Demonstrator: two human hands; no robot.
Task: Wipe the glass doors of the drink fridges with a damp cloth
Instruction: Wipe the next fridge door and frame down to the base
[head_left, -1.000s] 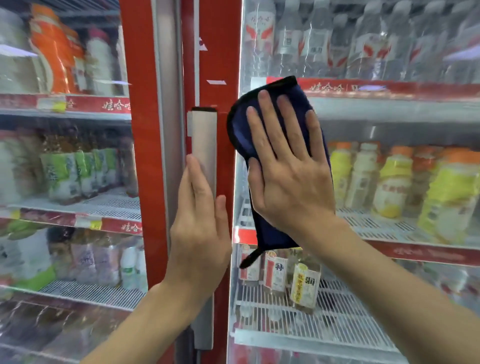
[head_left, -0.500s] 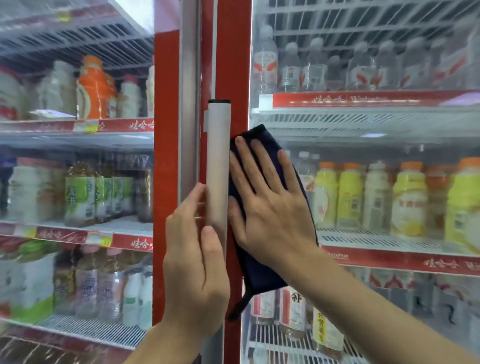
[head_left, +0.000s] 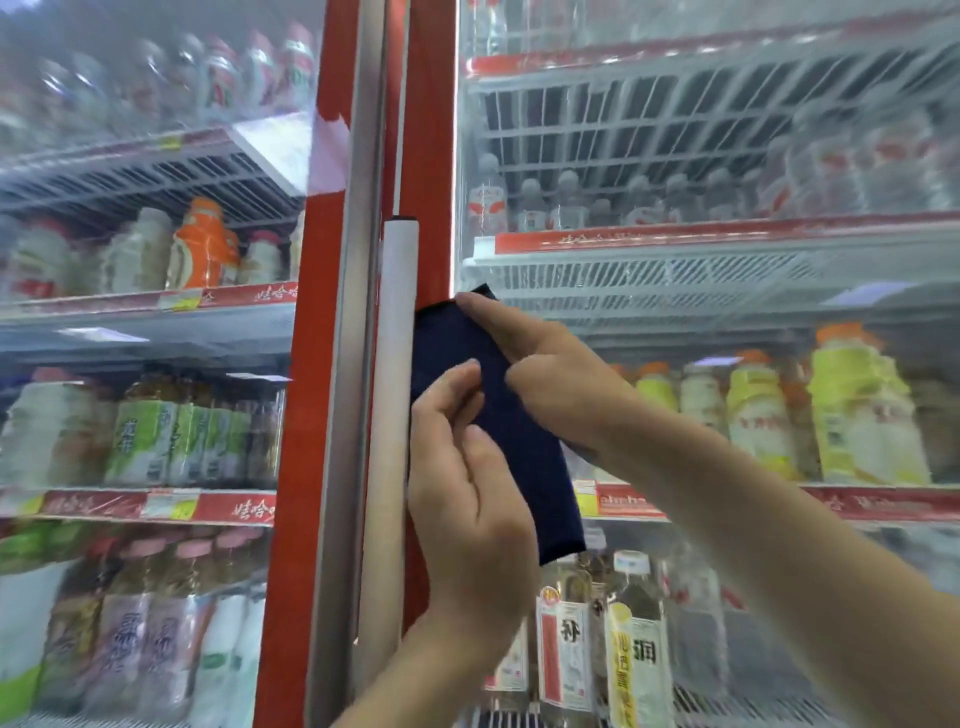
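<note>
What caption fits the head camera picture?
Left hand and right hand hold a blue cloth by the fridge handle.

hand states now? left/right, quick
left hand: fingers curled on the cloth, appears to pinch its left edge.
right hand: holding the cloth's top between thumb and forefinger.

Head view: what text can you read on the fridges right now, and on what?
"娃哈哈": left shelf strip.
"ahaha", blurred: right shelf strip, beside the cloth.
"补": red-labelled bottle.
"润": yellow-labelled bottle.
Price tags and green bottle labels: too blurred to read.
</note>
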